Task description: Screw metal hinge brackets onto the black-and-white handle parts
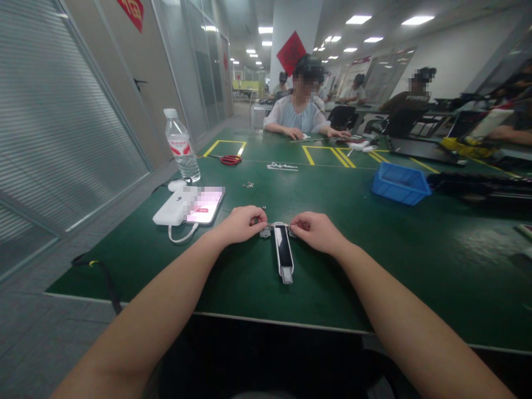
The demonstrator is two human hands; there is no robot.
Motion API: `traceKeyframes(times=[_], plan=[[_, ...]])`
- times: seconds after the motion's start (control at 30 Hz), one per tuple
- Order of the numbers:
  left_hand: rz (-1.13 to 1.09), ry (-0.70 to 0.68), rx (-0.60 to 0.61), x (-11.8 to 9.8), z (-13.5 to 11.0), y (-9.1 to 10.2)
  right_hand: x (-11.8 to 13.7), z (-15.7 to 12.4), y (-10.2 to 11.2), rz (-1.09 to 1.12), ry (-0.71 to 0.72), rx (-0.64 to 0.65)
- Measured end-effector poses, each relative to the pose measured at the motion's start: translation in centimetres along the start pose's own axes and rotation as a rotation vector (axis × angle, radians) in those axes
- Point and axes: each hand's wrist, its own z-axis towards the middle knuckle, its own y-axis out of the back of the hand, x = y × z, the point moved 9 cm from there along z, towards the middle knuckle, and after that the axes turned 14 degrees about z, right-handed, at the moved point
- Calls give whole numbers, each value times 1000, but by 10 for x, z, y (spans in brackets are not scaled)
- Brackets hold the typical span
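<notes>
A long, narrow white device with a black face (284,249) lies on the green table, a pale, translucent-looking tab at its near end. Across its far end runs a thin metal part (279,224), with a small metal plate (265,233) showing on the left side and part of another on the right. My left hand (246,225) is closed in a pinch at the left end of this metal part. At the opposite end, my right hand (315,230) pinches likewise. The fingertips hide exactly how the ends are held.
Beyond my hands lie several small rings (248,184) and metal strips (282,165). Left are a power bank (177,206), a phone (211,205), a water bottle (181,147) and red-handled scissors (230,160). A blue bin (401,184) stands right. A person (297,113) works opposite.
</notes>
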Motion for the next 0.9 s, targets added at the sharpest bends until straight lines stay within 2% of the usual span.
traceKeyframes(times=[0.23,0.57,0.9], plan=[[-38,2,15,1,-1,1,0,0,1,6,-3,-2],[20,-5,17,0,-1,0,0,0,0,1,-7,5],[44,-72,6,-3,0,0,0,0,0,-1,-10,2]])
